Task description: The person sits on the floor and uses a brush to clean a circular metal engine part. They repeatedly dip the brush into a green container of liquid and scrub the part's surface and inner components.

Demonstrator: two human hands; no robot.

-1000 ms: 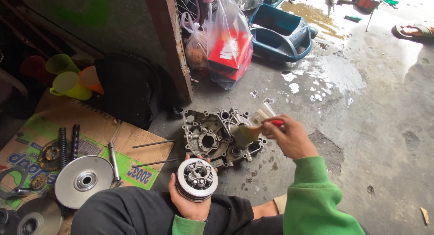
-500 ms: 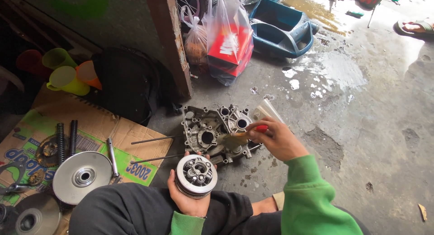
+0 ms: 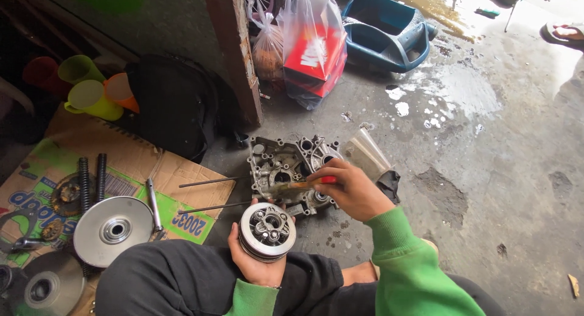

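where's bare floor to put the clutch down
Bare concrete floor lies right of the engine case, past the right hand. The cardboard to the left is crowded with the pulley disc, springs and rods.

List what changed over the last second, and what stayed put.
The right hand brought its red-handled brush down and leftward, from above the engine case's right edge onto the engine case. Nothing was picked up or let go. The left hand still holds the round clutch assembly over the lap; the parts on the cardboard have not moved.
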